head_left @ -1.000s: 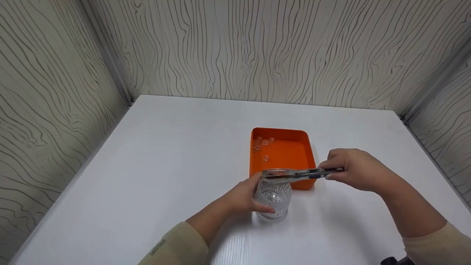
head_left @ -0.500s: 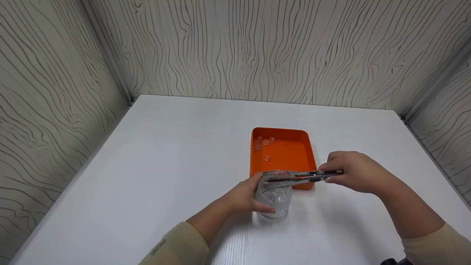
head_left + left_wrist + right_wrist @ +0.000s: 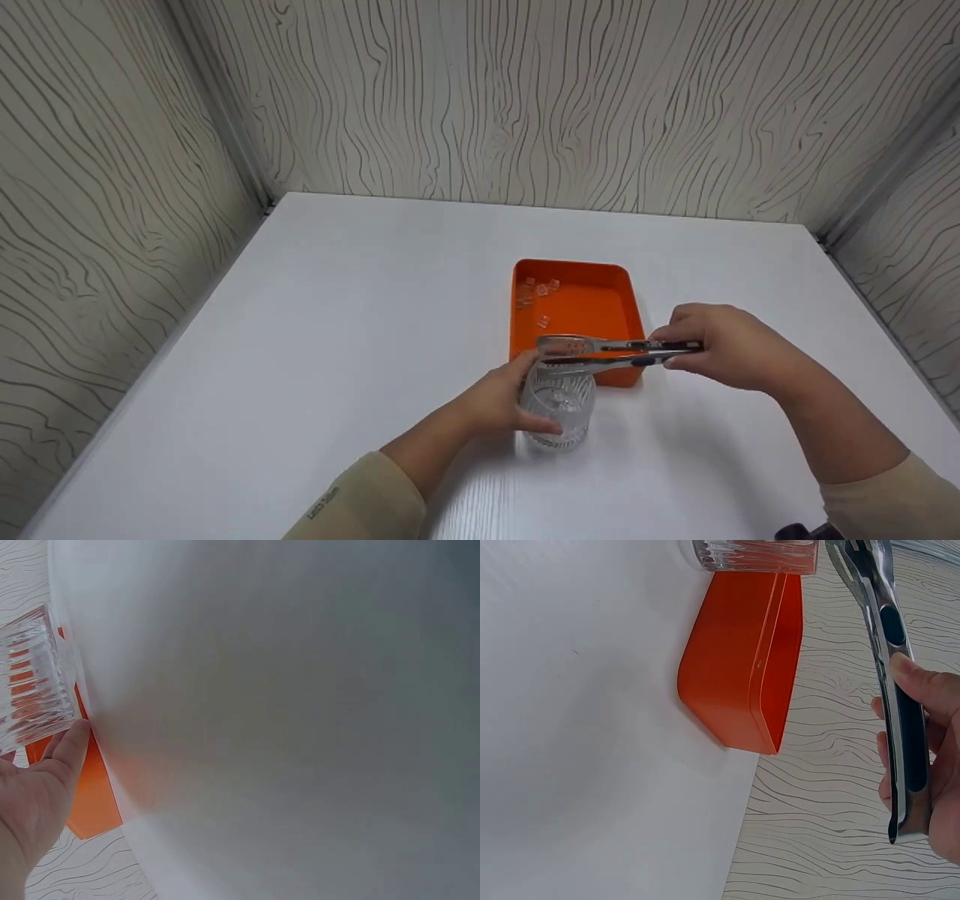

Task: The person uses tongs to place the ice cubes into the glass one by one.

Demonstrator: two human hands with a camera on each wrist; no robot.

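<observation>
Tongs (image 3: 611, 364) are being raised slightly and their two arms are being let farther apart than in the frame half a second earlier, while the glass (image 3: 566, 401) is being held in the same spot, right of centre in the lower half of the head view. It is being gripped from its left by the left hand (image 3: 495, 397): the thumb is being laid across the near face, and the other fingers are being curved round the far side, partly hidden. At the right of the frame, the handle end of the tongs is being pinched between thumb and curled fingers by the right hand (image 3: 724, 345). Their tips are being held over the glass's mouth; whether the rim is being touched cannot be told. Just behind, the near edge of the orange tray (image 3: 596, 311) is being partly covered by the glass and the tongs. Clear cubes (image 3: 541, 290) are being held in a cluster at the tray's upper left, one lying apart below them. Glass and tray are being borne by the white table (image 3: 360, 300), which is being backed by a patterned wall (image 3: 487, 97) across the upper frame.
</observation>
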